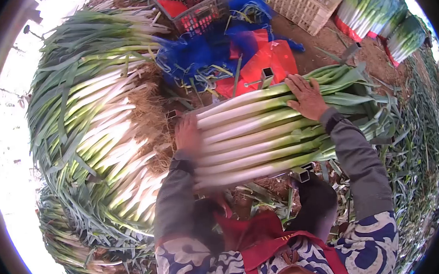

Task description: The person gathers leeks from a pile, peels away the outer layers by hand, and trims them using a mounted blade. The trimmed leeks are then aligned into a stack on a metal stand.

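Observation:
A row of leeks (249,128) lies side by side across a metal frame in front of me, white ends to the left and green leaves to the right. My right hand (306,95) rests on the far stalks, where white turns green, its fingers spread and palm down. At the white ends is my left hand (188,134), smeared by motion, with its fingers stretched out along the cut ends. Square metal posts (267,76) stick up at the edges of the row.
To the left rises a big heap of leeks (103,119) with roots attached. Blue netting (189,58) and red sheets (265,61) lie beyond the frame. A dark crate (202,15) and a beige crate (302,4) stand farther back, near wrapped leek bundles (367,5). Cut leaves (423,175) cover the right side.

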Action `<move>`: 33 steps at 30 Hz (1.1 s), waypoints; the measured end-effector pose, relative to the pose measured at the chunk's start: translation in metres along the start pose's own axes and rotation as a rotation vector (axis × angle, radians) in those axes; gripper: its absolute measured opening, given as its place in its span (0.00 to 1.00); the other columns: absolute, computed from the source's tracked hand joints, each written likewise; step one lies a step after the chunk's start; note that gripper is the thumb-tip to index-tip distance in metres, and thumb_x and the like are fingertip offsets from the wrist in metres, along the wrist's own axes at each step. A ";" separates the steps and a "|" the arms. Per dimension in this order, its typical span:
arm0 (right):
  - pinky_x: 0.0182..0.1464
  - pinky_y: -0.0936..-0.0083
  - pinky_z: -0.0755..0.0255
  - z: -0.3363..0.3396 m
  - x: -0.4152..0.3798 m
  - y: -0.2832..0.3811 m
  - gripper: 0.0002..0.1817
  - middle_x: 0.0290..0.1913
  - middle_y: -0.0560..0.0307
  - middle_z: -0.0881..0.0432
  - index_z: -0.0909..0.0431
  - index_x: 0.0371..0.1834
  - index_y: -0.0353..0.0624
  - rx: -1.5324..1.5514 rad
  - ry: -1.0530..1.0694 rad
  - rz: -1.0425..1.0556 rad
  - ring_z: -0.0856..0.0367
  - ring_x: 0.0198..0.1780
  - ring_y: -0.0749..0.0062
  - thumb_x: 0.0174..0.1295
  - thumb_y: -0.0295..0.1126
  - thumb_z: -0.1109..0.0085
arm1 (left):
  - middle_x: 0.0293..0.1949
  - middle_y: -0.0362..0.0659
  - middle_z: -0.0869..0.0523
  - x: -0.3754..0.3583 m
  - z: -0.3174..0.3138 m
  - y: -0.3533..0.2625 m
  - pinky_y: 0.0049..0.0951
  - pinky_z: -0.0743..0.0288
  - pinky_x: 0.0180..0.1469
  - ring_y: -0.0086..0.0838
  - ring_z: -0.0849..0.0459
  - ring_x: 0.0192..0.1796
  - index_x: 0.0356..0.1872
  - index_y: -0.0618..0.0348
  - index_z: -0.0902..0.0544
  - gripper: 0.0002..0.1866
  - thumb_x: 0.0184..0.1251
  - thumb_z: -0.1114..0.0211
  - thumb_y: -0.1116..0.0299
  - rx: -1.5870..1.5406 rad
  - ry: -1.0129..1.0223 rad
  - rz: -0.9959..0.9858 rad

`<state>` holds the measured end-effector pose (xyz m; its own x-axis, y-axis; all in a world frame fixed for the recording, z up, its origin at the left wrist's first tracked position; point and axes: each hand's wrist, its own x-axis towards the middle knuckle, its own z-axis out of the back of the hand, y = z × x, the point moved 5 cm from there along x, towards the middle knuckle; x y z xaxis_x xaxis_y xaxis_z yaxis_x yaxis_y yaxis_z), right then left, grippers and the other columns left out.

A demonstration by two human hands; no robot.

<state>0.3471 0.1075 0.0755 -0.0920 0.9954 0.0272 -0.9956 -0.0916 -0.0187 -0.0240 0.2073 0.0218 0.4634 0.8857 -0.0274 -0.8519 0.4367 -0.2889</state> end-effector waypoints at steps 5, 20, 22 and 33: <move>0.70 0.47 0.65 0.004 0.012 -0.002 0.42 0.72 0.59 0.46 0.47 0.72 0.54 0.105 0.127 -0.042 0.51 0.74 0.64 0.54 0.48 0.40 | 0.67 0.54 0.37 -0.001 -0.004 0.002 0.45 0.55 0.72 0.44 0.42 0.71 0.68 0.62 0.42 0.37 0.58 0.40 0.59 -0.011 0.090 -0.027; 0.68 0.55 0.57 -0.018 0.015 -0.013 0.45 0.70 0.59 0.44 0.43 0.69 0.56 0.051 0.038 0.001 0.45 0.69 0.59 0.43 0.36 0.32 | 0.67 0.54 0.37 -0.016 0.039 -0.003 0.44 0.51 0.71 0.44 0.42 0.71 0.68 0.60 0.42 0.39 0.59 0.39 0.54 -0.211 -0.012 -0.067; 0.68 0.55 0.58 -0.023 0.016 -0.016 0.45 0.70 0.58 0.44 0.43 0.69 0.56 0.058 0.053 -0.005 0.45 0.69 0.58 0.44 0.35 0.32 | 0.63 0.54 0.31 -0.038 0.077 0.006 0.46 0.47 0.68 0.46 0.37 0.68 0.64 0.60 0.36 0.33 0.57 0.38 0.62 -0.308 -0.209 -0.124; 0.69 0.61 0.50 0.054 -0.031 0.061 0.30 0.67 0.42 0.38 0.38 0.66 0.37 0.414 0.163 0.090 0.42 0.69 0.51 0.62 0.37 0.46 | 0.47 0.50 0.21 -0.286 -0.025 0.215 0.44 0.35 0.57 0.43 0.25 0.55 0.55 0.56 0.28 0.25 0.51 0.37 0.69 -0.113 -0.054 0.504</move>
<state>0.2882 0.0698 0.1275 -0.2078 0.9715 -0.1144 -0.9093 -0.1487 0.3888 -0.3332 0.0438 -0.0564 -0.0133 0.9899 -0.1411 -0.9329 -0.0630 -0.3546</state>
